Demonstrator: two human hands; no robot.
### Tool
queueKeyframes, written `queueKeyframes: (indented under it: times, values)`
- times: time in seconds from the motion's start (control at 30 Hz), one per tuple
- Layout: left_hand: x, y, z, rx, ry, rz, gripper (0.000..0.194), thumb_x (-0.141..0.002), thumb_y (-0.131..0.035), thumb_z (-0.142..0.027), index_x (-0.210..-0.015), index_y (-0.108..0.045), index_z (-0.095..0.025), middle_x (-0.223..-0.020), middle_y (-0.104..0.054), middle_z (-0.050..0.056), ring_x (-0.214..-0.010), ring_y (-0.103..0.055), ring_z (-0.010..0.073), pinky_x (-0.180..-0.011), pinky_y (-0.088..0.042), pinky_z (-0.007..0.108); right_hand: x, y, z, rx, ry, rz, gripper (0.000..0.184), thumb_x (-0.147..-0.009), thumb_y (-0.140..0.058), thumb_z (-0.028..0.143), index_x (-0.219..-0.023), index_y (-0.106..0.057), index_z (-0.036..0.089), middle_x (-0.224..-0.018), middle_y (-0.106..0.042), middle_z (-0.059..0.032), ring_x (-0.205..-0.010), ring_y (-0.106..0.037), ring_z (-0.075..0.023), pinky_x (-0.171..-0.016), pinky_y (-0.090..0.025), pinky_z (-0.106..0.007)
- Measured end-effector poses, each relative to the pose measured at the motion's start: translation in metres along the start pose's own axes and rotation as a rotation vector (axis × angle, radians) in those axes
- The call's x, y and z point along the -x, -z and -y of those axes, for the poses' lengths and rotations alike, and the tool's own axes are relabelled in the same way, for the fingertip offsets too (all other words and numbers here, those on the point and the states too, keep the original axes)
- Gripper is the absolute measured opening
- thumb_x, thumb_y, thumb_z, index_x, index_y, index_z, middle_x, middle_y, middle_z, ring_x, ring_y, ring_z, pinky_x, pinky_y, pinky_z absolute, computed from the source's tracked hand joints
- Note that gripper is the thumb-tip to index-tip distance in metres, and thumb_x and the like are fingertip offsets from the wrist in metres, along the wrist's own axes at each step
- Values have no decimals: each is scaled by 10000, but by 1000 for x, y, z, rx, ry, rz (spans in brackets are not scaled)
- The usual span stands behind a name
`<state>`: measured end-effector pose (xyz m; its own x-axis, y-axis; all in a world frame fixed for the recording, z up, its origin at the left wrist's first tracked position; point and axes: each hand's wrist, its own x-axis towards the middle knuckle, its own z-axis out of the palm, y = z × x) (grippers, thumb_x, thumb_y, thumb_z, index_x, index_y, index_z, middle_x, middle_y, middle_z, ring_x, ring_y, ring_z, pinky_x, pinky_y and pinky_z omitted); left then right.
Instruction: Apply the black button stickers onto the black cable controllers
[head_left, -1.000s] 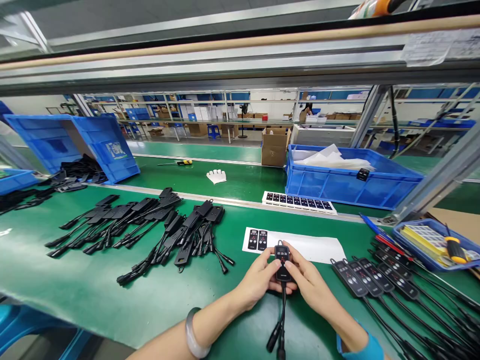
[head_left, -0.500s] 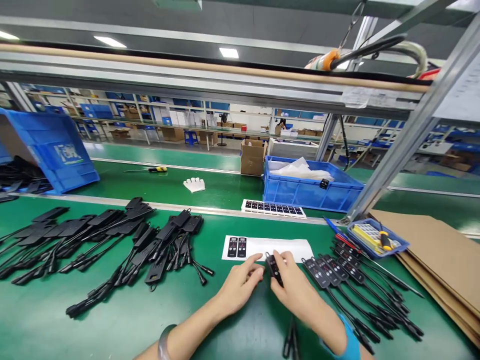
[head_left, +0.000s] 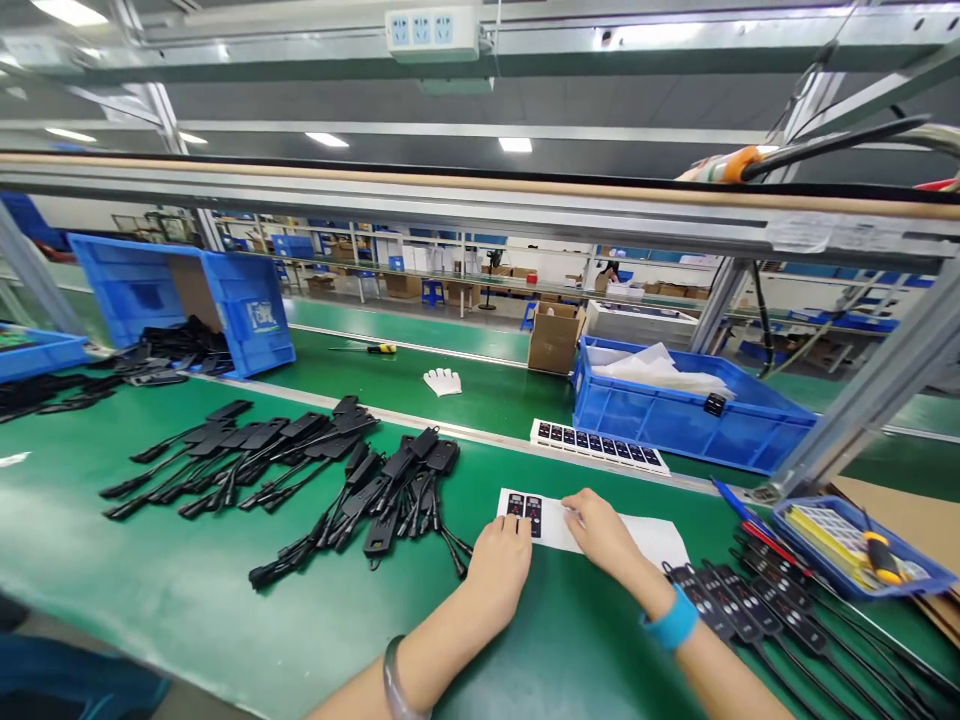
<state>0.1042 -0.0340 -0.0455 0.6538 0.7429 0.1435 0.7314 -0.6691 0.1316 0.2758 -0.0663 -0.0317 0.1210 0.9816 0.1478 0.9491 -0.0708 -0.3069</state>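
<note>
My left hand [head_left: 501, 562] rests on the green table with its fingertips at the near edge of a white backing sheet [head_left: 660, 540], right by two black label stickers [head_left: 525, 506]. Across the same sheet lies my right hand [head_left: 604, 530], fingers stretched left toward the stickers. Neither hand holds anything. A row of black controllers with labels and cables [head_left: 750, 612] lies just right of my right wrist. Left of my hands sits a pile of unlabelled black controllers [head_left: 390, 480].
A full sticker sheet [head_left: 596, 445] lies beyond the table edge in front of a blue crate [head_left: 690, 425]. A small blue tray [head_left: 919, 580] with a yellow screwdriver [head_left: 874, 555] stands at right. Farther back are a white glove [head_left: 442, 381], a cardboard box [head_left: 553, 342] and a tilted blue crate [head_left: 251, 315].
Both hands held a black controller; it has left them, and the hands have moved forward onto the white backing sheet by the two stickers. The camera also swung.
</note>
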Motion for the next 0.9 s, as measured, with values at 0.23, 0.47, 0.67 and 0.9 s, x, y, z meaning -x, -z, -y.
queueKeyframes:
  times: [0.23,0.47,0.67,0.9]
  values:
    - [-5,4,7,56,65,-57,271,-801,-376,-1,-978,-551,-112,-869,-624,147,-811,-624,264,-684,-486,343,-21,-32,20,-179,104,-150,136,-869,-475,190,-853,-607,160,-902,-577,-85,-859,-562,-218,-793,-446,-332]
    - [-22,22,48,84,229,-195,338,-796,-392,-16,-1095,-520,-106,-1047,-566,164,-975,-540,280,-818,-436,391,37,-6,13,-575,174,-398,201,-921,-460,382,-841,-528,211,-843,-549,-45,-756,-528,-192,-660,-435,-294]
    - [-35,34,97,124,500,-298,314,-803,-497,-92,-1108,-515,-19,-1037,-513,221,-1061,-457,351,-893,-369,477,64,-20,-3,-648,130,-406,185,-904,-496,401,-866,-514,222,-833,-546,-30,-754,-532,-183,-670,-444,-275]
    - [-22,49,71,416,394,-318,409,-773,-539,-151,-1180,-498,-155,-1034,-474,101,-868,-542,217,-792,-431,355,68,-13,-2,-884,8,-421,233,-873,-530,451,-878,-505,219,-726,-521,-6,-612,-520,-158,-569,-445,-253]
